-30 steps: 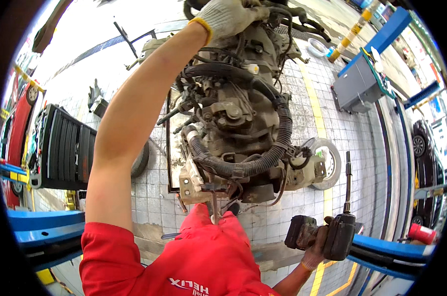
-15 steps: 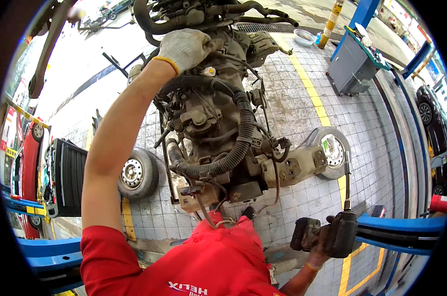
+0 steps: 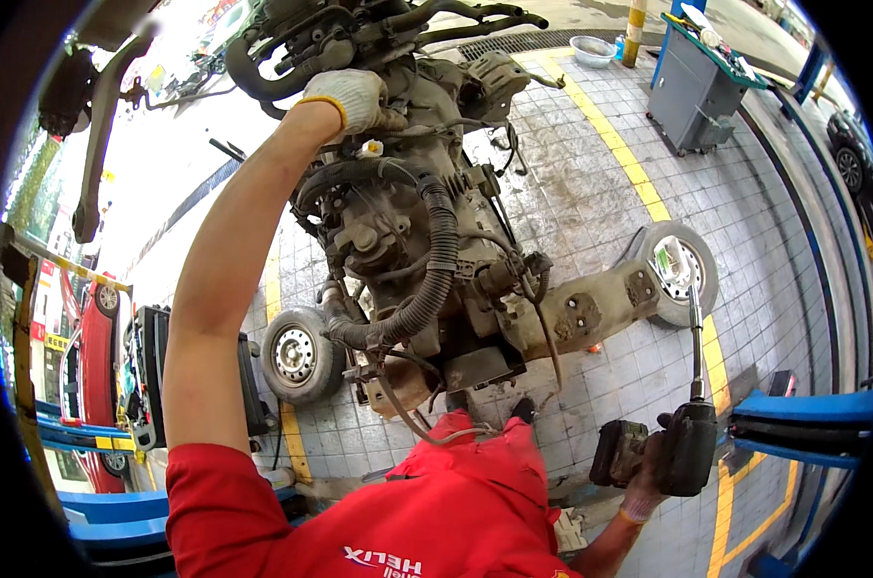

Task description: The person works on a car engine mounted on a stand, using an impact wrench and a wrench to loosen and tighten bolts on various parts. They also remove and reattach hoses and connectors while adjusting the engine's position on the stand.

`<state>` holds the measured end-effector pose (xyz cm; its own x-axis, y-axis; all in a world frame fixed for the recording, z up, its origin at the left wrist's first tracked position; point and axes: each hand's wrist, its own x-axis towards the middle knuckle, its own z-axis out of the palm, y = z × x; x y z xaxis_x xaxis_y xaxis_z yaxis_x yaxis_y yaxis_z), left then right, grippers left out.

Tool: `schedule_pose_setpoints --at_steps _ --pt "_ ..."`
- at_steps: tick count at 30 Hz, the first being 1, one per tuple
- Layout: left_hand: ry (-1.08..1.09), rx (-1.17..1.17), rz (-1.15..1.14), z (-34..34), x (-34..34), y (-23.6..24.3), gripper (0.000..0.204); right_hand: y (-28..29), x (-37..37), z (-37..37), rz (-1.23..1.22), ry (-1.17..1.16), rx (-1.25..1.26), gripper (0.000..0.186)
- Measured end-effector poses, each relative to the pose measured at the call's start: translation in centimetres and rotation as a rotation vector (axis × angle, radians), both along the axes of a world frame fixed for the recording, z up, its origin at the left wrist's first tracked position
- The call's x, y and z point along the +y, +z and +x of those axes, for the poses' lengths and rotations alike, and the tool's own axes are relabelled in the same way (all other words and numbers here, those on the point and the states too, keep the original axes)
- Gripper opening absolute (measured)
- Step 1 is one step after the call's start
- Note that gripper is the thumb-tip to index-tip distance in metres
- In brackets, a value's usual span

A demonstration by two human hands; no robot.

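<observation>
My left hand [image 3: 354, 104], in a white knit glove with a yellow cuff, is curled against the upper part of a grimy engine and gearbox assembly [image 3: 378, 241], just above a small white connector [image 3: 369, 148]; what its fingers grip is hidden. A thick corrugated harness [image 3: 436, 217] loops over the middle of the assembly. My right hand [image 3: 648, 467] grips a black cordless impact wrench [image 3: 687, 448] at the lower right, its long metal extension [image 3: 696, 337] pointing away from me, beside a brown metal bracket [image 3: 581, 318] on the assembly.
Wheels lie on the tiled floor left [image 3: 297, 380] and right [image 3: 667, 313]. A grey tool cart [image 3: 691, 101] and a basin [image 3: 592, 50] stand back right. Blue lift arms [image 3: 793, 405] flank me low on both sides. A red car [image 3: 97, 366] is at left, a dark metal arm [image 3: 94, 154] upper left.
My left hand has come down and left from the top of the engine. The right hand with the wrench appears further right. The view has shifted, showing more of the left wheel.
</observation>
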<state>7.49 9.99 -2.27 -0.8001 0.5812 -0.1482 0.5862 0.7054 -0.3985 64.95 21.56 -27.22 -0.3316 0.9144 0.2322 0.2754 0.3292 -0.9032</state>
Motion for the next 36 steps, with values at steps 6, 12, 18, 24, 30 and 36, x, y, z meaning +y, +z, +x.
schedule_pose_setpoints --at_steps 6,12,18,24,30,36 --pt "-0.009 -0.010 0.012 0.6 1.4 -0.1 0.067 -1.5 0.6 0.1 0.032 -0.047 -0.010 0.034" --pt "0.011 -0.243 0.369 -2.8 0.4 -1.1 0.056 -2.1 1.2 0.7 0.090 -0.033 -0.123 0.031" --pt "0.043 -0.261 0.442 -3.4 1.5 -1.5 0.043 -2.2 0.9 0.5 0.048 -0.033 0.052 0.033" --pt "-0.686 0.119 0.149 -9.0 -2.3 -2.0 0.041 -1.6 0.7 0.5 -0.034 -0.018 0.042 0.035" --pt "-0.194 -0.242 0.362 -4.7 -0.8 0.2 0.052 -2.1 1.4 1.5 -0.106 0.041 -0.049 0.038" --pt "-0.086 -0.116 0.235 -1.6 2.0 0.6 0.045 -1.8 1.2 1.2 -0.082 0.023 -0.073 0.037"
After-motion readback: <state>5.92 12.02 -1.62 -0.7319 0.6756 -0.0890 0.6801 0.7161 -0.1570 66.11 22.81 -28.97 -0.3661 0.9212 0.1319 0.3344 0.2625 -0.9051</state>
